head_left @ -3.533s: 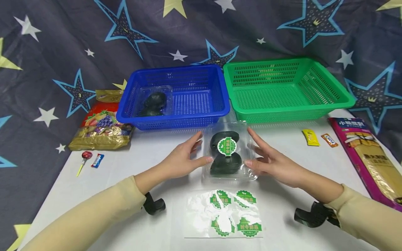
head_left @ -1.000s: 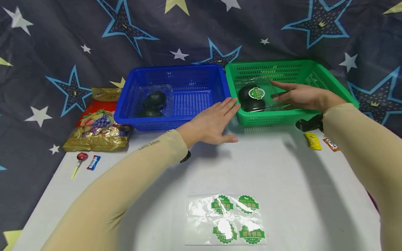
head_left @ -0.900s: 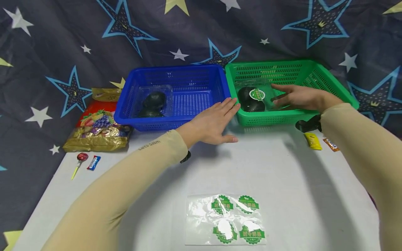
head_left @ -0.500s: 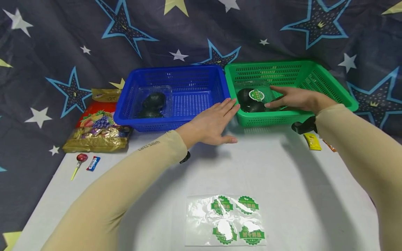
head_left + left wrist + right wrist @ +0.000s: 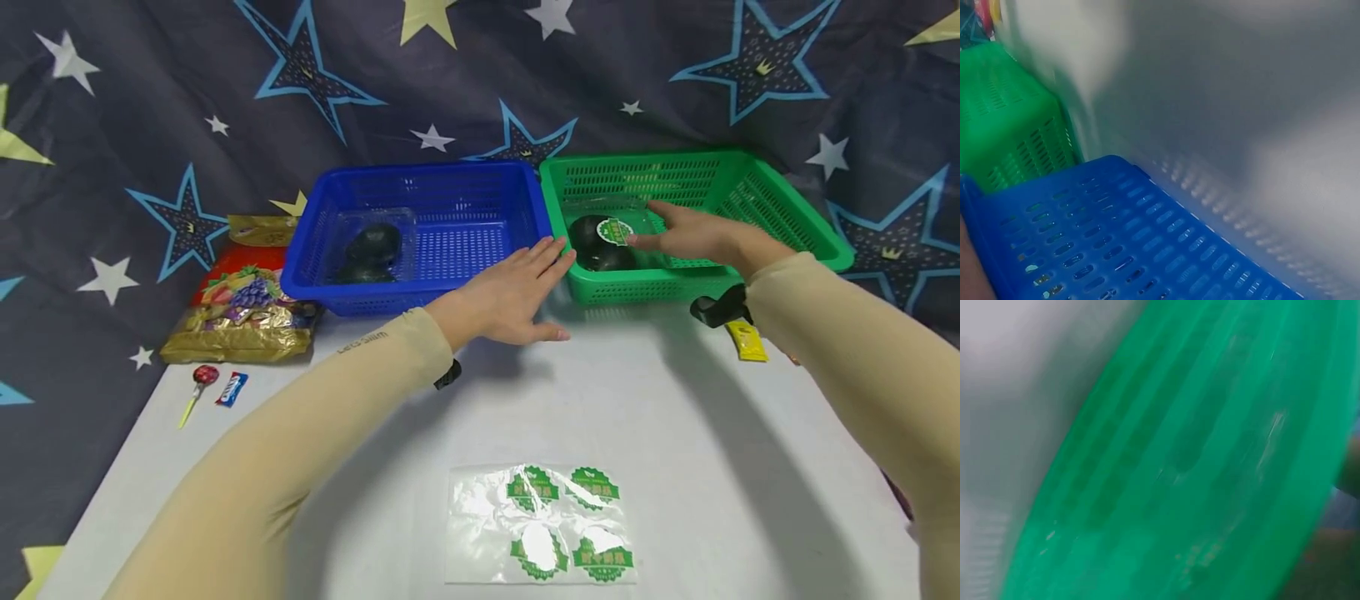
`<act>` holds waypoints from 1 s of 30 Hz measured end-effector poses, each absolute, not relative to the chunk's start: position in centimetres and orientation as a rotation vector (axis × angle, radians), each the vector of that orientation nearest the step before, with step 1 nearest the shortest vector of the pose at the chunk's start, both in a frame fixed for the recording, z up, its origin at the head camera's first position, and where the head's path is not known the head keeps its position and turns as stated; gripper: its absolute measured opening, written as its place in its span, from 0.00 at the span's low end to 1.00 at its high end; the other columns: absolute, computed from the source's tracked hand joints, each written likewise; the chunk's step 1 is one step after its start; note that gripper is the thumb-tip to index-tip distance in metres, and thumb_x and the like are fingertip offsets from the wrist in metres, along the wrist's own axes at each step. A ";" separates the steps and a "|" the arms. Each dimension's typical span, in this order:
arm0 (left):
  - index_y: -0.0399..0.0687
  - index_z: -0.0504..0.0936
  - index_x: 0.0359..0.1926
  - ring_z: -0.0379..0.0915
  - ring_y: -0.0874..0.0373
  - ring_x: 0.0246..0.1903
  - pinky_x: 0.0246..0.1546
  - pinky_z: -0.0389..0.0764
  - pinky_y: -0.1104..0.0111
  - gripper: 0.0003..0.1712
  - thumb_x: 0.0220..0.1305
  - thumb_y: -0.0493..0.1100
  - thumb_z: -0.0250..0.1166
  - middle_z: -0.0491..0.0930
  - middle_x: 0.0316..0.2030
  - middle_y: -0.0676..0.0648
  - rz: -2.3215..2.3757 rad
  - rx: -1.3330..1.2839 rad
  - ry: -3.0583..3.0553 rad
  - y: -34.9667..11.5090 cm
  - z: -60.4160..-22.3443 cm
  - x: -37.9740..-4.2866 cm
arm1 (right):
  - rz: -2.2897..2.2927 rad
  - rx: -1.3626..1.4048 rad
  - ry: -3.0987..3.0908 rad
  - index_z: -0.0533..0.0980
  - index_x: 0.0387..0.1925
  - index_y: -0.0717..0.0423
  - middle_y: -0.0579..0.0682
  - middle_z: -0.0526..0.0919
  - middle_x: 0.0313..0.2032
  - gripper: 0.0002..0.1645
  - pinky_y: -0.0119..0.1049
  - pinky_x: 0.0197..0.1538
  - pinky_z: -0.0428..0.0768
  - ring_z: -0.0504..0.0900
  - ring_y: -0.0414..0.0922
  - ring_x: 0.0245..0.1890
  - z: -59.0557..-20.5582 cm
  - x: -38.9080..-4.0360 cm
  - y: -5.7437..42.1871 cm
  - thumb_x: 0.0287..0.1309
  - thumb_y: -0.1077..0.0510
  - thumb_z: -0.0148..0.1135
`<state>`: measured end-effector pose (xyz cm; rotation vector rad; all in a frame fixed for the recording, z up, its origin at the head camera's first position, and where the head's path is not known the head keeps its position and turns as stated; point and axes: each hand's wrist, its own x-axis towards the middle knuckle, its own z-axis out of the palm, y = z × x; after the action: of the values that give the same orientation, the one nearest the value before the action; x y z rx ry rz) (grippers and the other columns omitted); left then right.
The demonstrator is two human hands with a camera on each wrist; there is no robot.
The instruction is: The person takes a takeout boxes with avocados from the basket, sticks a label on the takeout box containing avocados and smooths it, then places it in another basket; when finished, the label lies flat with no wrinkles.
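My left hand (image 5: pixel 510 296) lies with its fingers stretched out, fingertips at the front corners where the blue basket (image 5: pixel 420 293) and green basket (image 5: pixel 675 287) meet. My right hand (image 5: pixel 693 233) is reaching over the front rim of the green basket, thumb and fingers spread, at the right side of a clear plastic box (image 5: pixel 633 218). Two dark rounded items lie inside that box, and a round green-and-white sticker (image 5: pixel 613 232) is on its lid. The thumb is close to the sticker; whether it touches cannot be told. The right wrist view is mostly the blurred basket wall (image 5: pixel 1166 456).
Another clear box with dark items (image 5: pixel 372 244) sits in the blue basket. A sticker sheet (image 5: pixel 480 533) lies on the white table (image 5: pixel 375 517). At left are a candy bag (image 5: pixel 247 308), a lollipop (image 5: pixel 205 375) and a blue candy (image 5: pixel 232 389); a yellow candy (image 5: pixel 747 341) lies right.
The stickered box went from the table into the green basket. Over the last second my right hand has shifted slightly left over the box; the left hand stays at the rims.
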<state>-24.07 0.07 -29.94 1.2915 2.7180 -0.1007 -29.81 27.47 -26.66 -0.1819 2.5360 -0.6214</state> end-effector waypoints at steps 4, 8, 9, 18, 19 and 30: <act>0.43 0.27 0.73 0.17 0.53 0.72 0.71 0.32 0.61 0.58 0.63 0.75 0.42 0.23 0.74 0.44 -0.113 1.220 2.719 -0.3 -29.6 -24.2 | -0.514 -0.379 2.676 0.30 0.74 0.51 0.63 0.38 0.73 0.55 0.66 0.66 0.48 0.43 0.65 0.71 -26.1 -29.6 22.7 0.63 0.30 0.43; 0.40 0.32 0.74 0.21 0.50 0.73 0.71 0.35 0.60 0.57 0.64 0.73 0.43 0.28 0.74 0.40 -0.098 1.076 2.744 -2.1 -29.2 -24.1 | -0.390 -0.607 2.684 0.37 0.75 0.56 0.61 0.40 0.74 0.51 0.60 0.69 0.48 0.44 0.62 0.71 -26.6 -29.3 18.3 0.66 0.33 0.44; 0.39 0.33 0.74 0.23 0.49 0.73 0.71 0.36 0.59 0.56 0.64 0.73 0.43 0.30 0.74 0.39 -0.082 1.028 2.758 -2.9 -29.1 -24.2 | -0.347 -0.631 2.679 0.38 0.75 0.57 0.61 0.39 0.74 0.52 0.60 0.69 0.47 0.43 0.62 0.72 -26.7 -29.2 17.6 0.65 0.33 0.44; 0.38 0.31 0.74 0.19 0.43 0.72 0.70 0.32 0.48 0.64 0.57 0.80 0.40 0.25 0.73 0.36 0.037 0.484 2.831 -15.6 -27.3 -25.5 | -0.191 -0.652 2.632 0.36 0.74 0.61 0.60 0.32 0.74 0.58 0.59 0.70 0.41 0.30 0.57 0.73 -26.5 -29.1 16.1 0.62 0.27 0.44; 0.37 0.31 0.73 0.18 0.42 0.71 0.69 0.31 0.47 0.66 0.55 0.82 0.40 0.24 0.73 0.35 0.045 0.429 2.827 -17.0 -27.2 -25.5 | -0.187 -0.652 2.627 0.35 0.74 0.61 0.60 0.32 0.74 0.59 0.59 0.70 0.41 0.30 0.57 0.73 -26.4 -29.1 16.1 0.61 0.26 0.43; 0.33 0.20 0.69 0.07 0.42 0.68 0.67 0.31 0.43 0.74 0.49 0.84 0.45 0.13 0.70 0.36 0.272 0.136 2.705 -22.8 -27.5 -26.0 | -0.089 -0.666 2.616 0.39 0.72 0.68 0.66 0.38 0.73 0.60 0.60 0.69 0.46 0.40 0.64 0.72 -25.6 -29.6 15.4 0.61 0.28 0.47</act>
<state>-26.03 -22.81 -27.48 0.1363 2.7046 0.2717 -29.61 15.38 -25.55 -0.6659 2.6164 -0.0895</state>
